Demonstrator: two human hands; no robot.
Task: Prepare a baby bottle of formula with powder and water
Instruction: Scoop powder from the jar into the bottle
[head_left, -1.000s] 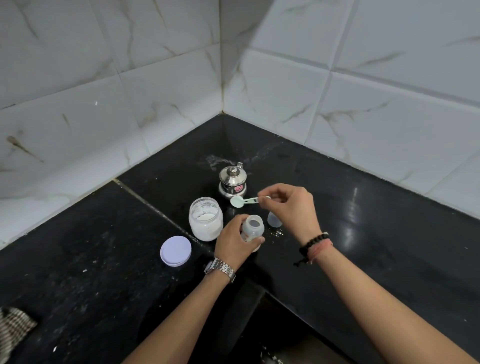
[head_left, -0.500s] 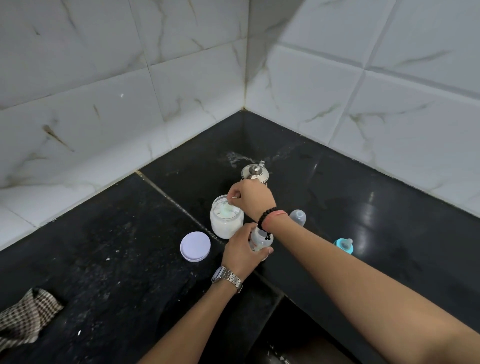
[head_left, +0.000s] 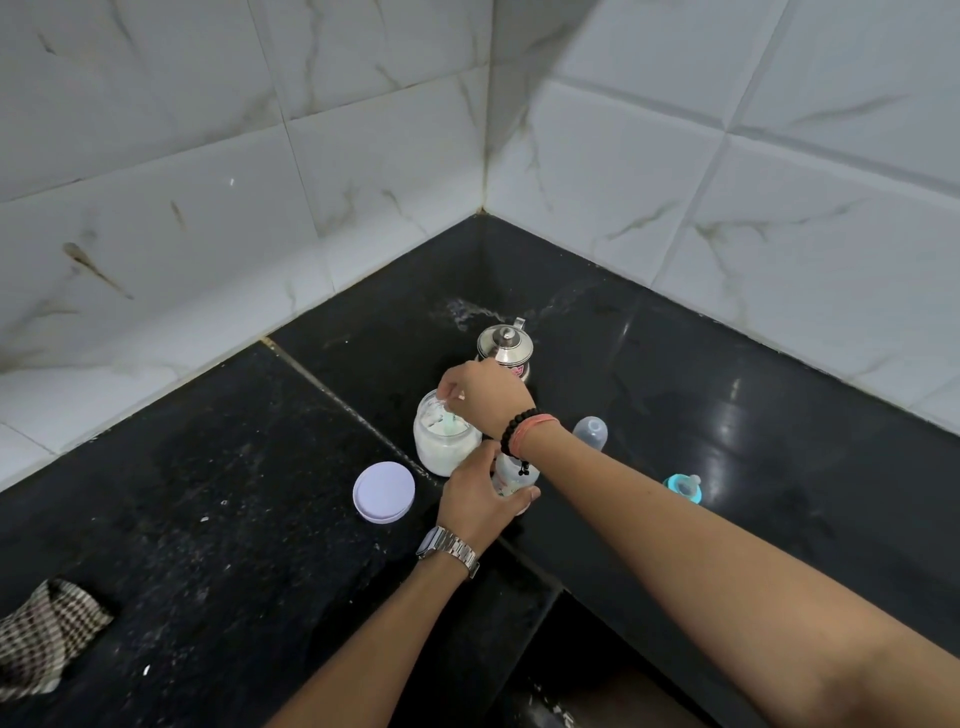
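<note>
Left hand: the left hand (head_left: 475, 499), steel watch at the wrist, grips the clear baby bottle (head_left: 511, 475) upright on the glossy black stone desk (head_left: 234, 519), as a second ago.
Right hand: the right hand (head_left: 483, 392), then above the bottle, now pinches the pale green scoop (head_left: 451, 418) inside the powder jar (head_left: 445, 441), just left of the bottle.
Jar lid: round, lilac, flat, left of the left hand (head_left: 384, 491).
Kettle: small, shiny steel, beyond the right hand (head_left: 506, 345).

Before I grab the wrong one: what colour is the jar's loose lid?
Pale lilac lid, seen in the head view.
</note>
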